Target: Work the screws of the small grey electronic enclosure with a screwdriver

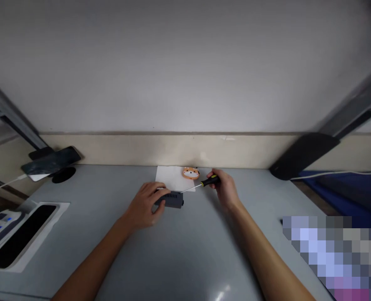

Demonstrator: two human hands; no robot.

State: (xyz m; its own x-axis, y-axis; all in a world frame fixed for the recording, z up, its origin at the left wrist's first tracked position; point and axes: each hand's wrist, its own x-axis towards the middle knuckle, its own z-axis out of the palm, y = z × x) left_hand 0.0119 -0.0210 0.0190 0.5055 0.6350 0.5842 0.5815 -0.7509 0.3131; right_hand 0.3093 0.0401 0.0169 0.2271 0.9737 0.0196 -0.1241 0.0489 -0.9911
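Observation:
In the middle of the grey table, a dark grey box-shaped device with a row of vent slots (pixel 174 200) lies on its side lengthwise. My left hand (pixel 149 205) grips its left end, fingers over the top and thumb at the near side. My right hand (pixel 224 188) is closed round the black and yellow handle of a screwdriver (pixel 209 180). The screwdriver's thin shaft slants down to the left, its tip at the device's upper right corner; I cannot tell whether it sits in a screw. A white sheet of paper (pixel 169 175) lies just behind the device.
An orange animal-face case (pixel 190 172) rests on the paper's right edge. To the left are a phone on a stand (pixel 52 161), a black-topped slab (pixel 22 236) and a power strip (pixel 3 221). A black cylinder-like object (pixel 304 156) leans at the back right. A blurred-out patch covers the lower right.

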